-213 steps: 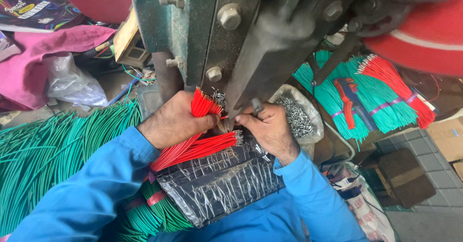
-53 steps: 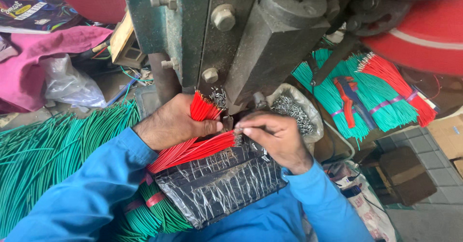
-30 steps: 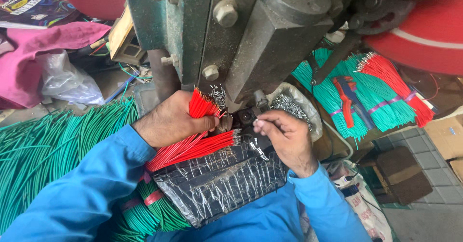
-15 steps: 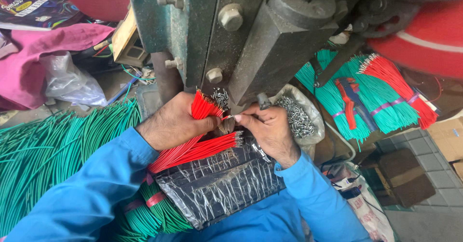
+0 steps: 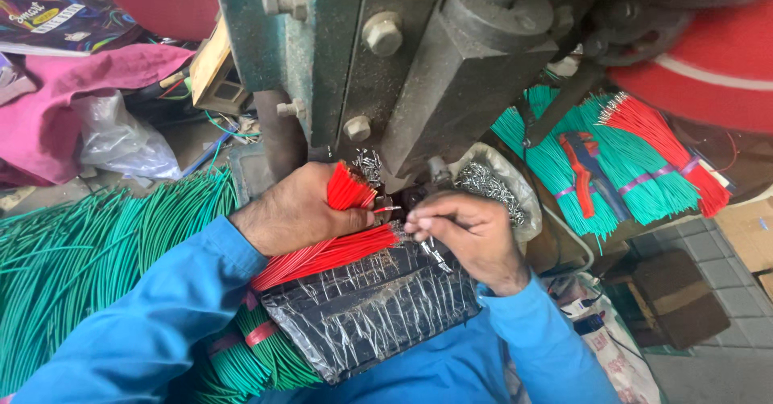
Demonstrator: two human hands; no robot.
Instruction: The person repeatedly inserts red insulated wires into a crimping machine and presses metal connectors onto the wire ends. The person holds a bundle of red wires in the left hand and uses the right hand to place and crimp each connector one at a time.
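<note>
My left hand (image 5: 299,211) grips a bundle of red wires (image 5: 346,188), their cut ends fanned up beside the base of a green metal press (image 5: 378,58). One red wire sticks out from my left thumb toward the press die. My right hand (image 5: 471,231) pinches a small metal terminal at that die, fingertips close to the wire end. More red wires (image 5: 326,255) lie across a black plastic-wrapped pad (image 5: 374,307) on my lap, under both hands.
Loose green wires (image 5: 88,251) pile at the left. A bag of small metal terminals (image 5: 491,185) sits right of the press. Banded green and red wire bundles (image 5: 636,170) with red pliers (image 5: 584,170) lie further right. A pink cloth (image 5: 48,106) and a clear plastic bag (image 5: 121,138) are upper left.
My right hand dipped toward the terminals by the pad, then came back to the die. My left hand has stayed put on the red bundle.
</note>
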